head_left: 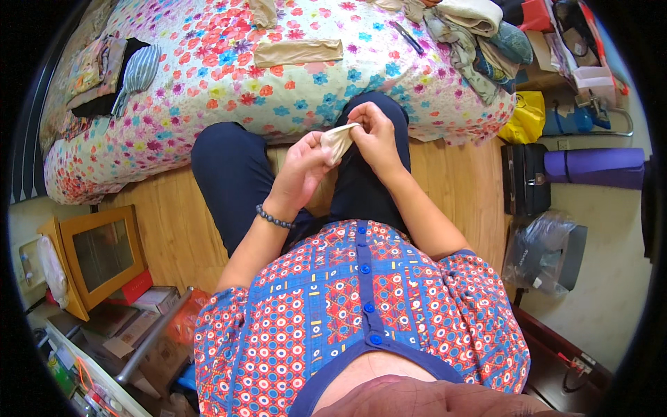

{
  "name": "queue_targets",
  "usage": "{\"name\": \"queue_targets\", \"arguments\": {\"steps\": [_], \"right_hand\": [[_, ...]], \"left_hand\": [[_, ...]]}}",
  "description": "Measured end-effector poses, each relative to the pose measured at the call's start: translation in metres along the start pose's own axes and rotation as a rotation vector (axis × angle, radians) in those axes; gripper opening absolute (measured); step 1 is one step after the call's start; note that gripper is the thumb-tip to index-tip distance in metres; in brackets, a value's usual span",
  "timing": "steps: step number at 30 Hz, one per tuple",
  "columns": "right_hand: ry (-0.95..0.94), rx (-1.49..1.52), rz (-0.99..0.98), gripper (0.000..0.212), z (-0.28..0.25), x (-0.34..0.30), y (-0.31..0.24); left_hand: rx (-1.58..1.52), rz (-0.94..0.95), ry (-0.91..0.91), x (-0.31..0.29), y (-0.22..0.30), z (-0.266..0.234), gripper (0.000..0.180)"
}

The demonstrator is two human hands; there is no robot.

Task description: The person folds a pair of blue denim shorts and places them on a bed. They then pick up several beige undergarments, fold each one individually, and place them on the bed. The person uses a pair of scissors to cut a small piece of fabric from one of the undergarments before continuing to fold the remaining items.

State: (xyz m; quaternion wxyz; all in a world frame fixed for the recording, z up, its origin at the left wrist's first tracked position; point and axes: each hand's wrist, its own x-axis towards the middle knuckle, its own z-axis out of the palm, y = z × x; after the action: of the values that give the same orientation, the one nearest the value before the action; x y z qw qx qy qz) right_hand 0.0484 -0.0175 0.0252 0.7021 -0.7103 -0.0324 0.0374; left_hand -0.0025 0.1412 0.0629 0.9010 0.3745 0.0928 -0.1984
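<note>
My left hand [303, 161] and my right hand [376, 135] meet above my knees, both closed on a thin beige sock [338, 143]. The right fingertips pinch its upper edge, while the left fingers grip the side of it. It looks bunched up, and part of it is hidden by the fingers. In front of me, a flat beige sock or stocking [299, 53] lies on the flowered bedspread [278, 90]. A similar beige piece [263, 12] lies farther back. A dark pen-like object [408, 38] rests to the right of them.
Folded clothes [97, 73] and a striped cloth [141, 68] lie on the bed's left; more clothes [462, 42] are heaped at its right. A yellow bag [524, 118], black case [526, 179] and purple rolled mat [594, 168] stand right. A wooden-framed cabinet [101, 250] is at left.
</note>
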Motion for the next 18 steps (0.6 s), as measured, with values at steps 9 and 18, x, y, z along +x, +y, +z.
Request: {"name": "queue_targets", "arguments": {"steps": [9, 18], "right_hand": [[-0.026, -0.265, -0.255, 0.022, 0.047, -0.044, -0.020], [0.036, -0.404, -0.523, 0.018, 0.039, -0.035, -0.024]], "left_hand": [[0.499, 0.463, 0.359, 0.033, -0.009, -0.026, 0.044], [1.026, 0.565, 0.319, 0.022, -0.008, -0.009, 0.041]]}}
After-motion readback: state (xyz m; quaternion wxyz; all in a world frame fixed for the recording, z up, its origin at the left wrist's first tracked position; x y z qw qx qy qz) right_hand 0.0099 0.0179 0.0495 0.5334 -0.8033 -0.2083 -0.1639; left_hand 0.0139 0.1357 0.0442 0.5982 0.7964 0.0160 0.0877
